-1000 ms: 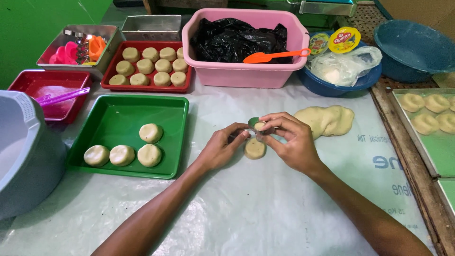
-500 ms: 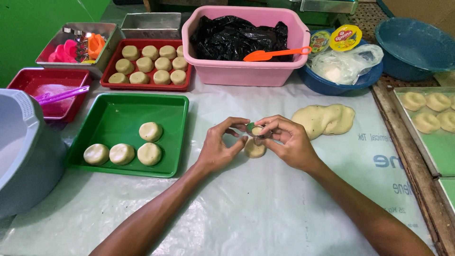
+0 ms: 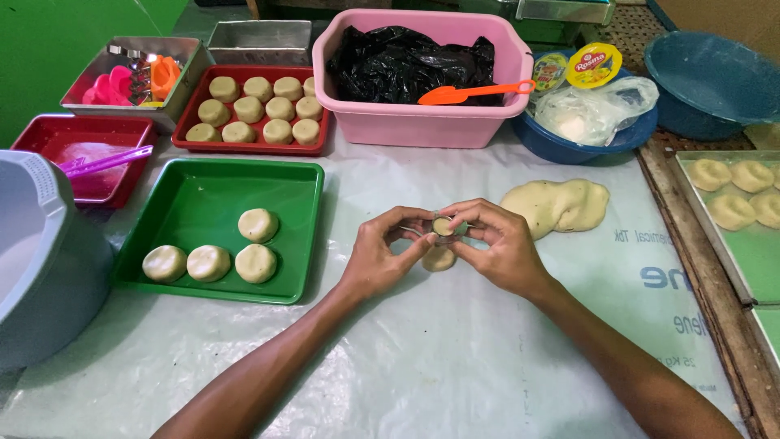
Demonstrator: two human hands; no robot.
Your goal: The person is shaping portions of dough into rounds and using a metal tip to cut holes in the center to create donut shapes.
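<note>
1. The left hand (image 3: 380,256) and the right hand (image 3: 497,244) are both pinching one small round mould (image 3: 443,226) filled with dough, above the middle of the desk (image 3: 455,366).
2. One dough disc (image 3: 439,259) is lying just below it.
3. Four pressed discs are sitting in the green tray (image 3: 195,199) at left.
4. Eleven are filling the far red tray (image 3: 317,140).
5. One dough lump (image 3: 559,204) is lying to the right on the white plastic sheet.

Left hand (image 3: 382,256), right hand (image 3: 496,244), seemingly fingertip-to-fingertip
</note>
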